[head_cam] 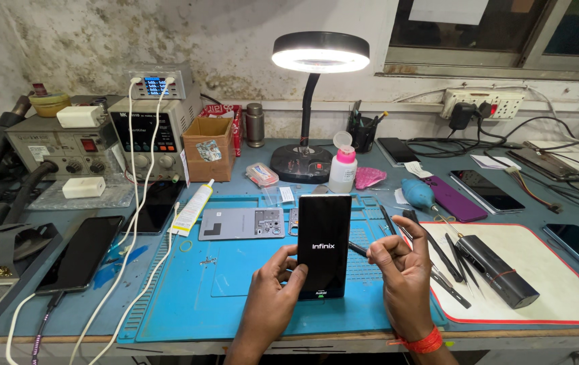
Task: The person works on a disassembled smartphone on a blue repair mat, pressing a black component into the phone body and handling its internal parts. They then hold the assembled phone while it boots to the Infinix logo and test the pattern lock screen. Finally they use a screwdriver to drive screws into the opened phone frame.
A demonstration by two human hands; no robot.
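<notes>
My left hand [274, 292] grips the lower left edge of a black smartphone [324, 236], which stands upright on the blue work mat [188, 297] with its screen lit and showing a boot logo. My right hand [401, 270] hovers just right of the phone, fingers pinched together around a thin dark tool whose tip [357, 248] pokes out toward the phone's right edge. An orange band circles my right wrist. A grey phone back cover [241, 224] lies flat on the mat behind the phone.
A ring lamp [320, 53] glows over the bench. Power supplies [146, 132] stand at the back left, a cardboard box [208, 149], a pump bottle [343, 165], tweezers and a tool case [495, 270] on a white mat, and several phones lie around.
</notes>
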